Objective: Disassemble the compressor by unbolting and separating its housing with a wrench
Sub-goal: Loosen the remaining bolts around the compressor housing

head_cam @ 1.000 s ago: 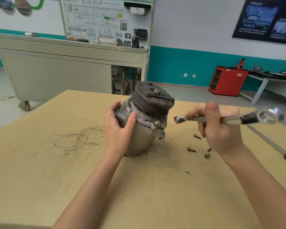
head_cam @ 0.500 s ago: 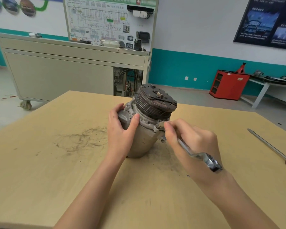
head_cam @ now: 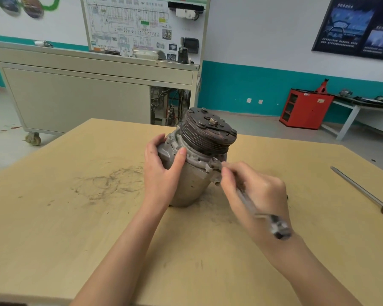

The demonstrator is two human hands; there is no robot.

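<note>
Step in hand: unbolting. You have the wrench [head_cam: 250,204] head set at a bolt [head_cam: 214,160] on the compressor's right flange; whether it is fully seated I cannot tell, the head is small and partly hidden.
Progress (judged): housing not yet separated; the halves sit closed together.
Compressor [head_cam: 192,184]: stands on the table [head_cam: 75,217], tilted, pulley end up and leaning away from you.
Left hand [head_cam: 161,171]: grips the compressor's left side, thumb laid across the flange, fingers wrapped round the far side.
Right hand [head_cam: 257,193]: just right of the compressor, fingers curled round the wrench shaft; the free end sticks out past your wrist, blurred.
Next move (judged): calls for a firm brace from the left hand while you swing the handle. The tilted body could rock or slide.
Pulley [head_cam: 208,133]: dark, ribbed with grooves, flat clutch face with a centre nut.
Housing: dull grey cast metal, smooth rounded barrel, lumpy flange above.
Wrench: bright, slim steel.
Table: pale wood grain, dark circular scuff marks [head_cam: 111,182] left of the compressor.
Screwdriver [head_cam: 363,193]: well right of the compressor, long steel shaft, orange handle.
</note>
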